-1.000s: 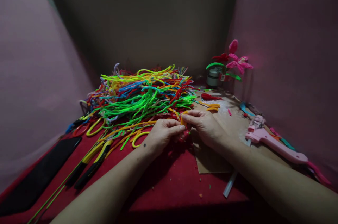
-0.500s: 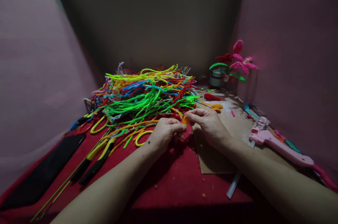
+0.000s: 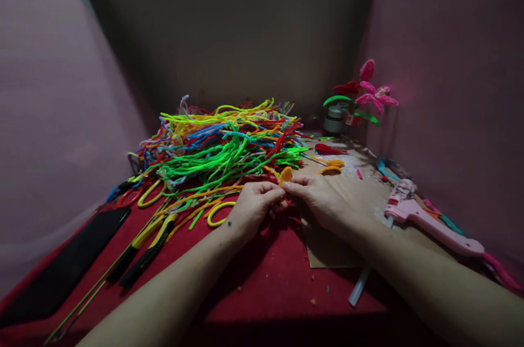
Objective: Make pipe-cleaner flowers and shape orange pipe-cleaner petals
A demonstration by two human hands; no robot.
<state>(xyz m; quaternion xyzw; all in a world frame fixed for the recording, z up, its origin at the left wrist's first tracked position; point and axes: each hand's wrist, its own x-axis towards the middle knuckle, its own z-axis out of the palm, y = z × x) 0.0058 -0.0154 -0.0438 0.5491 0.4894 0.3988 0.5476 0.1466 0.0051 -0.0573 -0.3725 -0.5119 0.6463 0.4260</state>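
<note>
Between my fingertips is a small orange pipe-cleaner petal (image 3: pixel 286 175), its rounded end pointing up. My left hand (image 3: pixel 258 205) pinches its lower end from the left. From the right, my right hand (image 3: pixel 317 197) closes thumb and finger at the same spot, so the held end is hidden. Just behind lies a large heap of coloured pipe cleaners (image 3: pixel 229 156), with loose orange ones beside my left hand. More orange petals (image 3: pixel 331 170) rest on a cardboard sheet (image 3: pixel 327 249) beyond my right hand, near a red petal bundle (image 3: pixel 329 149).
A pink glue gun (image 3: pixel 434 227) with a clear glue stick (image 3: pixel 360 286) lies at the right. Yellow-black pliers (image 3: pixel 145 251), scissors with yellow handles (image 3: pixel 221 214) and a black flat case (image 3: pixel 65 265) are on the left. Pink pipe-cleaner flowers (image 3: pixel 376 97) stand at the back right.
The orange petal now shows upright above my fingertips, where it was mostly covered before. My right hand has moved lower, its fingers now beside my left fingertips. The view has shifted slightly.
</note>
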